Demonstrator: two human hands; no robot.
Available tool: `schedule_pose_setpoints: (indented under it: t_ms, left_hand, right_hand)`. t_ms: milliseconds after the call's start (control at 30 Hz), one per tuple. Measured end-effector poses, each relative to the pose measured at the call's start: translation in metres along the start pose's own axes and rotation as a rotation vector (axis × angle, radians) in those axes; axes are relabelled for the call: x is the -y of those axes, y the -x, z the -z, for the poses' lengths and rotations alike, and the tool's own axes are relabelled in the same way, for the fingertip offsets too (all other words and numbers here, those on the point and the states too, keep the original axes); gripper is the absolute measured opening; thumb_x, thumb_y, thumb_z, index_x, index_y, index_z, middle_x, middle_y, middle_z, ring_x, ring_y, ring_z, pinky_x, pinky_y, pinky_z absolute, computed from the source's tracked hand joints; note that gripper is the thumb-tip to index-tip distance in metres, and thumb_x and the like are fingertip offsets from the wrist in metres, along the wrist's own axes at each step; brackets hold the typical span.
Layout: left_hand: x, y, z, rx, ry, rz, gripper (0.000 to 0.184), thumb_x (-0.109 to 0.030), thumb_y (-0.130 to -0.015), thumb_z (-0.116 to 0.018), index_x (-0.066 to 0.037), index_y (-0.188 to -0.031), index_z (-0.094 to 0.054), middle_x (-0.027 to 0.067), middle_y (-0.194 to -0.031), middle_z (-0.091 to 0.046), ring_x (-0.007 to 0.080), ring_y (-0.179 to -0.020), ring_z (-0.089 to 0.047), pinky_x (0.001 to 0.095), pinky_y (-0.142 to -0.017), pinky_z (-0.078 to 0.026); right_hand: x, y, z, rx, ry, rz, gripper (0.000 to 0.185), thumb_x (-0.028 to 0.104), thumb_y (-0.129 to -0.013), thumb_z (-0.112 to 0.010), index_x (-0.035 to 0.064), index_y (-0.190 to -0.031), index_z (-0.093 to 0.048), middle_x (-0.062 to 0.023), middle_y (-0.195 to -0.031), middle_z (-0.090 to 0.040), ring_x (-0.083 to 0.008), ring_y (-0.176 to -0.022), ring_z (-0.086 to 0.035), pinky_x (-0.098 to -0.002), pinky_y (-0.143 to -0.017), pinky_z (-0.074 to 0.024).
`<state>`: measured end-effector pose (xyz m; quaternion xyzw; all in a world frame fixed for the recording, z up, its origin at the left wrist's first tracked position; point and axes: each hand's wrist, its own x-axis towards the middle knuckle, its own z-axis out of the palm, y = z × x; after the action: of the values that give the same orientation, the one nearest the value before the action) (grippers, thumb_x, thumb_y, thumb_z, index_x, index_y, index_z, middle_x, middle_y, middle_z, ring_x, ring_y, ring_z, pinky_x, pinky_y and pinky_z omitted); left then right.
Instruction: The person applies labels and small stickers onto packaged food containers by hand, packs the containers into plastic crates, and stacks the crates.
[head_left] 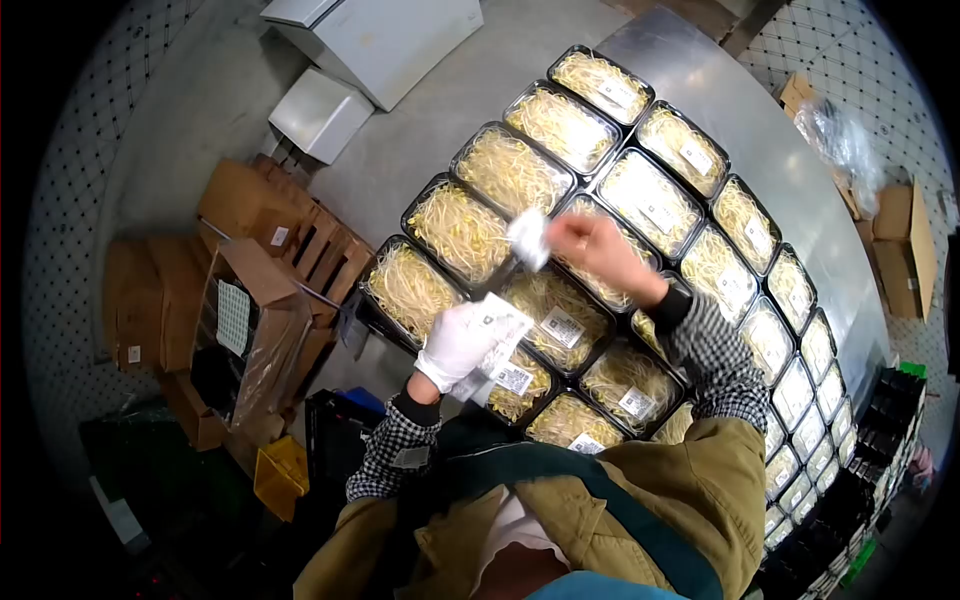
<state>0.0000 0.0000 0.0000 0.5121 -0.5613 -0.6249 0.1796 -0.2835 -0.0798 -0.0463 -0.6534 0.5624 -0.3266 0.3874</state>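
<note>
The left hand (450, 350), in a thin white glove, gripped a white label sheet (505, 328), its fingers closed around the lower part so that the printed upper end stood out over the trays. The right hand (600, 250) was bare and hung over the trays with its fingers curled. A crumpled white piece (528, 238) showed at their tips, but blur hid whether they pinched it or only touched it.

Handling these well seemed to call for a steady left hand, with the sheet held near the work but off the lids. A light hold by the edge looked best for the white piece, since soft, thin stuff creases and, if sticky, would cling to glove or skin. Where a label met a lid, a square start and one smooth press from the middle outwards would likely have kept it flat.

The black plastic trays (405, 283) had rounded corners and stood in close rows on a smooth grey metal desk (705, 62). Their clear tops threw hard white glare. Beneath lay tangled bean sprouts (508, 170), pale, thin and stringy with yellowish tips. Several trays near the body bore a flat white label (563, 326) with dark print, while some along the left edge showed none. The checked sleeve (715, 350) ended in a dark, snug cuff. Beyond the desk, creased brown cardboard boxes (250, 210) leaned near a rough slatted wooden pallet (325, 250).
</note>
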Motion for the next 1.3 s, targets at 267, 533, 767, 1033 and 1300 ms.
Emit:
schedule_pose_setpoints:
  t_ms: [267,533,767,1033,1300]
  left_hand:
    - [-0.020,0.034,0.013,0.098,0.223,-0.162,0.033,0.003,-0.086,-0.055,0.001,-0.119,-0.056,0.0093,-0.106,-0.065,0.0117,-0.087,-0.063,0.0245,-0.081,-0.051]
    - [0.007,0.028,0.017,-0.275,0.115,-0.248,0.008,-0.006,-0.084,-0.066,0.001,-0.080,-0.064,0.0033,-0.077,-0.064,0.0073,-0.073,-0.058,0.0223,-0.064,-0.048]
    - [0.018,0.033,0.023,-0.023,0.119,-0.076,0.017,-0.012,-0.083,-0.069,0.004,-0.091,-0.067,0.0037,-0.083,-0.068,0.0060,-0.069,-0.060,0.0212,-0.060,-0.048]
    - [0.009,0.062,0.035,0.103,0.446,-0.100,0.031,0.001,-0.087,-0.057,0.003,-0.118,-0.055,0.0083,-0.117,-0.061,0.0104,-0.101,-0.058,0.0233,-0.089,-0.047]
    - [0.039,0.057,0.038,-0.329,0.020,-0.266,0.012,-0.010,-0.087,-0.064,0.002,-0.087,-0.063,0.0042,-0.084,-0.066,0.0074,-0.071,-0.057,0.0236,-0.063,-0.046]
  right_hand:
    - [-0.063,-0.095,0.003,-0.654,0.978,0.107,0.029,0.035,-0.078,-0.064,0.0067,-0.083,-0.060,-0.0088,-0.084,-0.056,-0.0267,-0.085,-0.053,-0.0415,-0.076,-0.0354]
    - [0.048,0.024,-0.054,0.248,-0.346,-0.052,0.039,0.040,-0.090,-0.056,0.0036,-0.102,-0.062,-0.0093,-0.093,-0.064,-0.0157,-0.079,-0.060,-0.0314,-0.073,-0.0500]
    - [0.068,0.059,-0.066,0.076,-0.282,0.055,0.017,0.020,-0.090,-0.059,0.0052,-0.090,-0.066,-0.0038,-0.075,-0.064,-0.0121,-0.066,-0.058,-0.0265,-0.063,-0.0483]
    - [0.003,-0.043,-0.082,-0.616,0.929,0.101,0.034,0.039,-0.081,-0.062,0.0071,-0.071,-0.059,-0.0093,-0.074,-0.058,-0.0262,-0.077,-0.053,-0.0409,-0.071,-0.0335]
    - [0.092,0.039,-0.099,-0.017,-0.028,-0.195,0.034,0.037,-0.089,-0.058,0.0033,-0.088,-0.058,-0.0099,-0.077,-0.060,-0.0194,-0.066,-0.056,-0.0338,-0.059,-0.0450]
